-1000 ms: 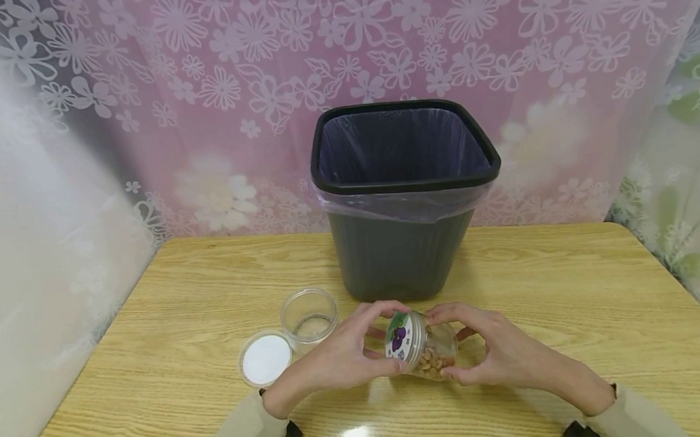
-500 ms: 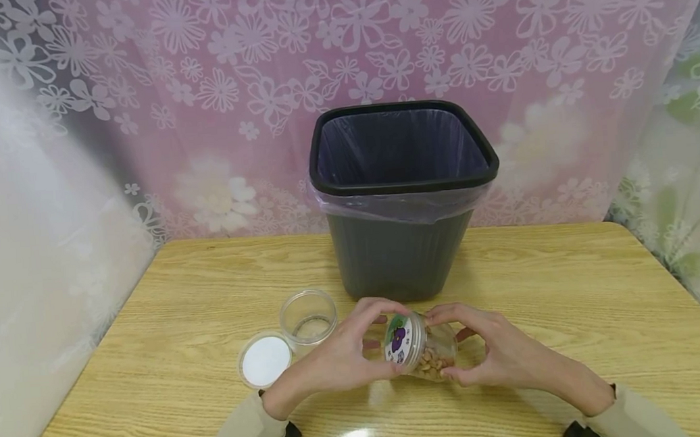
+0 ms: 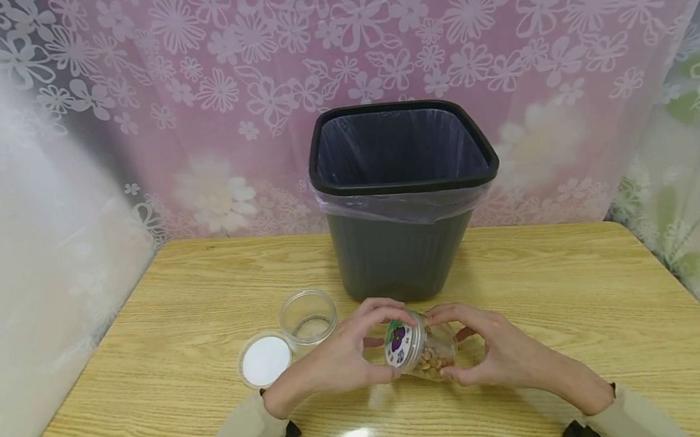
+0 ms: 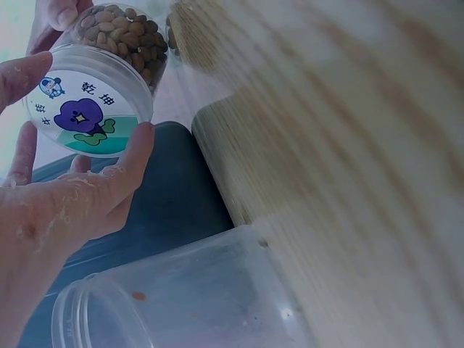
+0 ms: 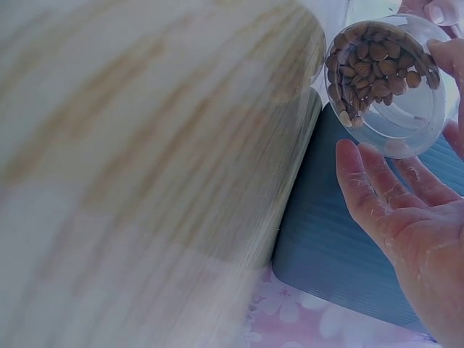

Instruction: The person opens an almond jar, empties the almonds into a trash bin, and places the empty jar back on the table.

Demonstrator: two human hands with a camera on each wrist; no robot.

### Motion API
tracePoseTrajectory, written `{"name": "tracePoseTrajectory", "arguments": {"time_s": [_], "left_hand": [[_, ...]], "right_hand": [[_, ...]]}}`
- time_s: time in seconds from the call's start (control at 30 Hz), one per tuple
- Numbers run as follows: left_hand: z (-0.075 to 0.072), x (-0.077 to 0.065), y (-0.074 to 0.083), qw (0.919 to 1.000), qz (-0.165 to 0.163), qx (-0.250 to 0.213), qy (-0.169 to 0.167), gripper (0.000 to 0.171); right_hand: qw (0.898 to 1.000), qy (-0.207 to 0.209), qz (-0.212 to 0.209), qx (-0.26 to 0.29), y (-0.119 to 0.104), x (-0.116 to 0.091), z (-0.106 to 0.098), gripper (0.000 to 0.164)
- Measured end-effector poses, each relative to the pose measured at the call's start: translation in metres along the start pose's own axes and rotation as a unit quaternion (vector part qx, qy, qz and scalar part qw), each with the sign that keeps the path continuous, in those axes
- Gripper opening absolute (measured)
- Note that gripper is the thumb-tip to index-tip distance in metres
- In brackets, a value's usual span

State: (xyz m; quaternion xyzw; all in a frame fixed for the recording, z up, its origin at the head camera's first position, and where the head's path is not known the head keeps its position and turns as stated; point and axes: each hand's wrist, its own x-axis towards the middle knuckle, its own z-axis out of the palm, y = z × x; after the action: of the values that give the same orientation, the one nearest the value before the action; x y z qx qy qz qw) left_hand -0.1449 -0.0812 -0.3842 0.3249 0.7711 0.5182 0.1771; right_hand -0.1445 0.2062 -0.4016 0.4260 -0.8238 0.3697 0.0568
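A clear jar of almonds (image 3: 431, 362) lies tilted on its side between the two hands, low over the table. Its round lid (image 3: 398, 340) faces left and carries a printed purple flower (image 4: 80, 116) with green leaves. My left hand (image 3: 341, 358) spans this lid, index finger over the top edge and thumb at the lower edge. From the other side, my right hand (image 3: 502, 353) grips the jar's body between thumb and fingers. The almonds (image 5: 377, 69) have gathered along one side of the jar in the right wrist view.
A dark bin (image 3: 401, 252) with a purple liner stands behind the hands. Left of them on the wooden table (image 3: 197, 297) are an open clear jar (image 3: 308, 313) and a white-faced round lid (image 3: 266, 361). A flowered curtain (image 3: 227, 119) hangs behind.
The left index finger has moved right over the lid's top edge, and the left thumb has slid down and left from its face. The right hand has stayed in place on the jar.
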Motion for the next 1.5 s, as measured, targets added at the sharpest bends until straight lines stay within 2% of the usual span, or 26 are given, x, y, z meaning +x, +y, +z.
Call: {"name": "tracePoseTrajectory", "arguments": {"time_s": [0.17, 0.4, 0.83, 1.17, 1.5], "left_hand": [[-0.0004, 0.0001, -0.0011, 1.0, -0.004, -0.003, 0.0, 0.066], [-0.0016, 0.001, -0.003, 0.9997, -0.018, 0.012, 0.01, 0.064], [-0.0012, 0.0022, -0.0021, 0.9989, -0.04, -0.003, 0.023, 0.062], [-0.0011, 0.0007, 0.0011, 0.9978, -0.063, -0.001, 0.018, 0.058], [-0.0004, -0.0003, 0.0008, 0.9974, -0.07, -0.003, 0.02, 0.058]], "right_hand": [[1.0, -0.004, 0.01, 0.0, -0.0003, -0.0001, -0.0005, 0.069], [1.0, 0.001, 0.0, 0.002, 0.0004, 0.0011, -0.0009, 0.069], [1.0, 0.001, 0.012, 0.0, -0.0005, 0.0011, -0.0009, 0.07], [1.0, 0.001, 0.007, 0.001, -0.0001, 0.0013, -0.0003, 0.071], [1.0, 0.001, 0.004, 0.001, -0.0003, 0.0012, -0.0001, 0.07]]}}
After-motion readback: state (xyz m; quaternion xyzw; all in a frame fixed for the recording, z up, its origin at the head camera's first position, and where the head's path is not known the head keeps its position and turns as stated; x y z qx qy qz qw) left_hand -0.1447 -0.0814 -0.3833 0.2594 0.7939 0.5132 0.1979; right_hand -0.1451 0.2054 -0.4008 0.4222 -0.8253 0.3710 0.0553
